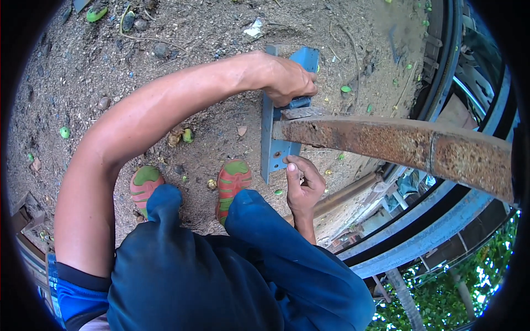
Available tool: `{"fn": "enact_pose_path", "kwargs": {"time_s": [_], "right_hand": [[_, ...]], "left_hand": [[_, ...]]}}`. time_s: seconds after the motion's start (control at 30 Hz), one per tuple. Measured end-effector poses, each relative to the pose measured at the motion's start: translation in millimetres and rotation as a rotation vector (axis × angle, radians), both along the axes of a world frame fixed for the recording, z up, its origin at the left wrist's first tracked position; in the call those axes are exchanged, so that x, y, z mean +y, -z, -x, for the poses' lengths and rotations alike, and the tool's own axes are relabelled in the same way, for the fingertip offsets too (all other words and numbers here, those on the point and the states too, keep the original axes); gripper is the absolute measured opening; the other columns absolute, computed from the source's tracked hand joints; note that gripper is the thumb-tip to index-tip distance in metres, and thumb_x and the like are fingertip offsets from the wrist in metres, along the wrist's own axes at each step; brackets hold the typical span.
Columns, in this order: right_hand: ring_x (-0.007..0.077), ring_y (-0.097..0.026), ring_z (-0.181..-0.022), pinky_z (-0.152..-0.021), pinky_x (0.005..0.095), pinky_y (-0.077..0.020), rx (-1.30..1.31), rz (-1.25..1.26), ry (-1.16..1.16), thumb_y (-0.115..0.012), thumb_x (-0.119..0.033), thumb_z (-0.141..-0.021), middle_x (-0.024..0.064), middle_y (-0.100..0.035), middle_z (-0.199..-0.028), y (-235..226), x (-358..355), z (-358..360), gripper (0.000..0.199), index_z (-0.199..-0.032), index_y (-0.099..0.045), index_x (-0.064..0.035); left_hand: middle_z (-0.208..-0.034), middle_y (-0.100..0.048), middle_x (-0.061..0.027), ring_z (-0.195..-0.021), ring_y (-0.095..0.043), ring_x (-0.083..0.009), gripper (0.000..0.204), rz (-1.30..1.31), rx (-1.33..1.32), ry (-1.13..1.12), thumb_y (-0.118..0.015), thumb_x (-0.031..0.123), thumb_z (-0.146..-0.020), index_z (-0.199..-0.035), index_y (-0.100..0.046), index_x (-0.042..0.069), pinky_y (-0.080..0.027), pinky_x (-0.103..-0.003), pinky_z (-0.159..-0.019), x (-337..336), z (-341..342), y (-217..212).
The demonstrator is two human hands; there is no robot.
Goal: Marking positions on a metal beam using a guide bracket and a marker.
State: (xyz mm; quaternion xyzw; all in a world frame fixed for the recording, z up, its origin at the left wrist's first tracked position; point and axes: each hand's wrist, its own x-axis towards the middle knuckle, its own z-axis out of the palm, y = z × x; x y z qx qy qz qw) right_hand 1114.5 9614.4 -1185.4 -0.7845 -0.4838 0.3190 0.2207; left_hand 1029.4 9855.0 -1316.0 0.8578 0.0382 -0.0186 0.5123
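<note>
My left arm reaches across from the lower left. Its hand (288, 81) is closed over the upper part of a blue-grey metal bracket (267, 144), its fingertips hidden from above. A dark blue piece (300, 102) shows just below the knuckles, and beneath it lies a thin grey, rough-edged sliver (302, 112). The end of a rusty metal beam (386, 142) meets the bracket's middle. By the bracket's lower end, near its holes, my right hand (305, 187) has its thumb and forefinger drawn together; whatever sits between them is too small to name.
Sandy ground (210, 99) with pebbles, twigs and small green fruits spreads around my red-and-green shoes (234, 182). The beam runs off to the right toward curved grey metal rails (430, 231). Leafy trees (486, 265) show at the lower right.
</note>
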Motion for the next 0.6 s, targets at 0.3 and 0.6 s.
{"fn": "enact_pose_path", "kwargs": {"time_s": [0.3, 0.6], "right_hand": [[0.0283, -0.074, -0.091, -0.083, 0.0361, -0.0569, -0.017, 0.025, -0.121, -0.072, -0.004, -0.091, 0.0177, -0.076, -0.097, 11, 24, 3, 0.015, -0.102, -0.074, 0.0051], [0.0300, -0.074, -0.092, -0.084, 0.0370, -0.0567, -0.011, 0.002, -0.142, -0.072, -0.004, -0.090, 0.0186, -0.076, -0.096, 15, 20, 5, 0.015, -0.102, -0.075, 0.0052]], "left_hand": [[-0.124, -0.062, -0.0152, -0.118, -0.063, -0.0353, 0.055, 0.101, 0.000, 0.125, -0.068, -0.004, -0.073, -0.127, -0.058, 0.001, -0.053, -0.043, -0.098, 1, -3, 3], [-0.102, -0.070, -0.0216, -0.103, -0.068, -0.0389, 0.052, 0.164, -0.062, 0.074, -0.067, -0.004, -0.075, -0.125, -0.060, 0.002, -0.054, -0.048, -0.088, 3, 8, -11]]}}
